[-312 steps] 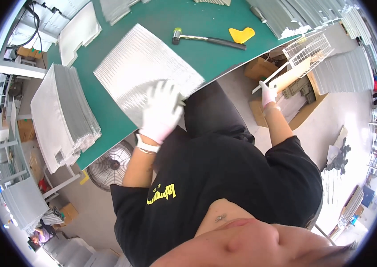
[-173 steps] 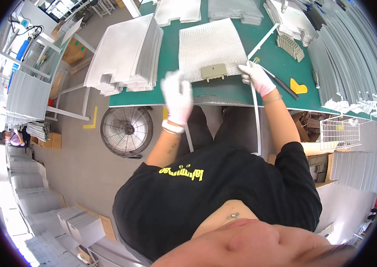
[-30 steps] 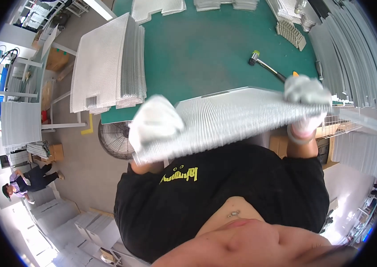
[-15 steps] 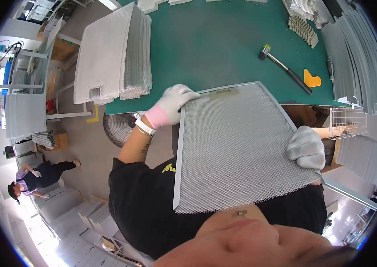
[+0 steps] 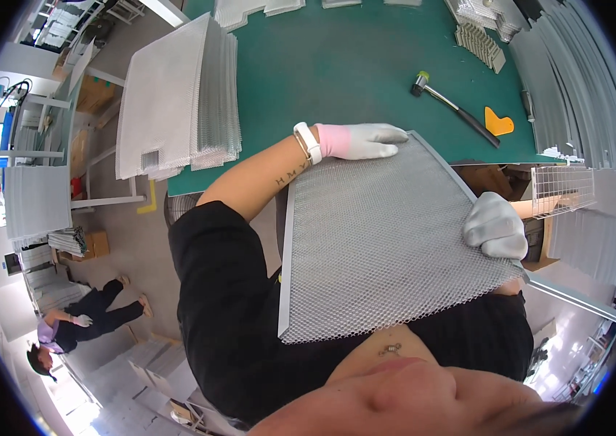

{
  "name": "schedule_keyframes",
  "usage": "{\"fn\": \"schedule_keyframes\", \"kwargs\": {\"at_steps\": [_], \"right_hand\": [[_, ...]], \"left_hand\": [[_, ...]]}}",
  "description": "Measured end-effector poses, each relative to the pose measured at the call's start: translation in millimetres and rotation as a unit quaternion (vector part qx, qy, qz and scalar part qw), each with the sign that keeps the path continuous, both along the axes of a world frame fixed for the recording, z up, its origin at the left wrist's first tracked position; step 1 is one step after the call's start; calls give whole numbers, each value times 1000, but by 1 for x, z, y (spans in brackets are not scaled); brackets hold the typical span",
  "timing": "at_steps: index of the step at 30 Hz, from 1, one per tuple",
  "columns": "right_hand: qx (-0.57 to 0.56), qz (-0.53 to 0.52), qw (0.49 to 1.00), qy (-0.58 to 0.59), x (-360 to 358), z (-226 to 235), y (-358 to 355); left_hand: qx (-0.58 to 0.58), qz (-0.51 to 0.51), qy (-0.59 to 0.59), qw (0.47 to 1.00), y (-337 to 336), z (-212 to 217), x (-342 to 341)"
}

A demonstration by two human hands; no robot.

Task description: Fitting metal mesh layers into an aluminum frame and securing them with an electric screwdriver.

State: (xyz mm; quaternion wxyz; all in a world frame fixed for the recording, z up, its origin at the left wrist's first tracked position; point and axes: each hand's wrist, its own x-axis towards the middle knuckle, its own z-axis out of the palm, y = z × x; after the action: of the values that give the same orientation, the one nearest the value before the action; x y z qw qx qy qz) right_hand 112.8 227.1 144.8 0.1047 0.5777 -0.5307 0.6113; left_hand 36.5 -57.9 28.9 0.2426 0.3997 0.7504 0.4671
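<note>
A silvery metal mesh panel (image 5: 381,240) lies tilted in front of my body. Pale metal strips edge its left and right sides, while the bare mesh shows along its near edge. My left hand (image 5: 366,141), in a white glove with a pink cuff, reaches across the panel's far edge. Its fingers are stretched out to the right, and the far strip is mostly covered by it. My right hand (image 5: 495,225), also gloved, is closed on the panel's right edge. A loose-looking metal strip (image 5: 573,296) runs out to the lower right from beneath that hand; their contact is hidden.
On the green table (image 5: 308,80) stands a stack of mesh sheets (image 5: 163,102) at left. A mallet (image 5: 457,109) and an orange scraper (image 5: 498,122) lie at right, near long metal strips (image 5: 577,94). A wire basket (image 5: 562,192) hangs below. Another person (image 5: 90,316) walks at left.
My left hand has slid right along the panel's far edge, from the left corner, and its fingers have straightened. The right hand keeps its grip. The other person has moved.
</note>
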Motion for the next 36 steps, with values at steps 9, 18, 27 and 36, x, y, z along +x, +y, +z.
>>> {"fn": "schedule_keyframes", "kwargs": {"at_steps": [9,18,27,36], "right_hand": [[-45,-48,998,22,-22,15,-17],[-59,-180,957,-218,-81,33,-49],[-125,-179,958,-185,-99,13,-48],[-200,-79,974,-71,-46,22,-48]], "left_hand": [[-219,115,77,966,-29,66,19],[357,309,346,811,-67,154,113],[337,409,403,746,-42,153,97],[204,-5,394,896,-71,158,121]]}}
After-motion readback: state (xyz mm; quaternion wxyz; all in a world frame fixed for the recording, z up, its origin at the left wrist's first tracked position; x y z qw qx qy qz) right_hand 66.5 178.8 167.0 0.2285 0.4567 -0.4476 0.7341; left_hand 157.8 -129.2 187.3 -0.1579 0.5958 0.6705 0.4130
